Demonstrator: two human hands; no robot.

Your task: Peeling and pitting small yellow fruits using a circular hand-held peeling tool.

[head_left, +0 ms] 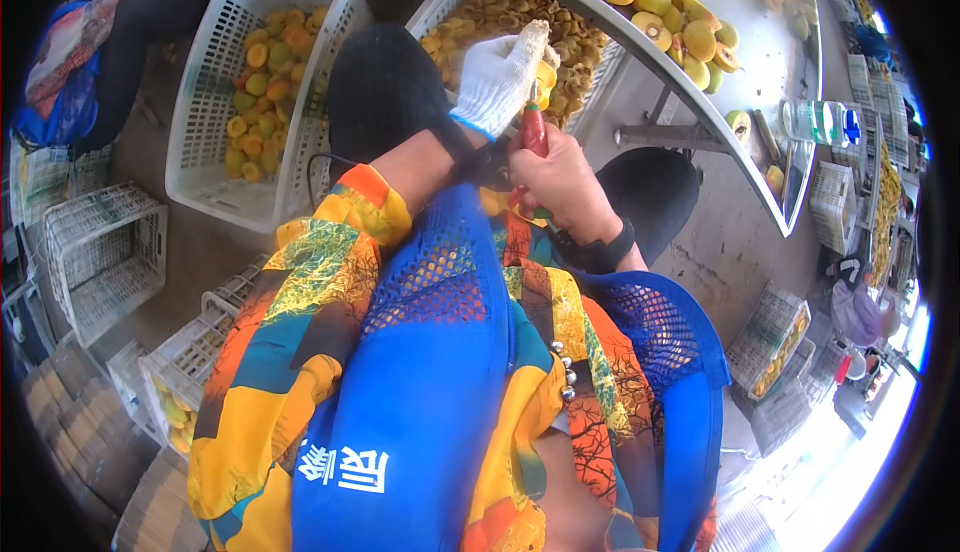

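Between the worker's knees and the curved metal table (745, 47), both hands meet over a white crate of pits (500, 12) that sits just under the table's near edge. Left hand (500, 77), in a white knitted glove, is closed around a piece of yellow fruit (545, 77), of which only a sliver shows between the fingers. Right hand (555, 177), bare, is clenched on a red-handled tool (534, 130); the handle stands nearly upright and its working end meets the fruit, the tip itself hidden from sight. A dark band (605, 250) circles the right wrist.

On the table top, halved yellow fruit (660, 2) lies in a loose heap toward the far edge, cut faces mostly upward. A clear plastic bottle (815, 122) lies on its side at the table's right end.

To the worker's left, a second white crate (265, 82) holds whole and halved fruit in its bottom, well apart from the hands. More white crates (100, 252) stand on the floor at the left, and another with fruit (770, 337) stands at the right.

The worker wears a blue mesh apron (430, 382) over a patterned orange and yellow shirt (300, 312).
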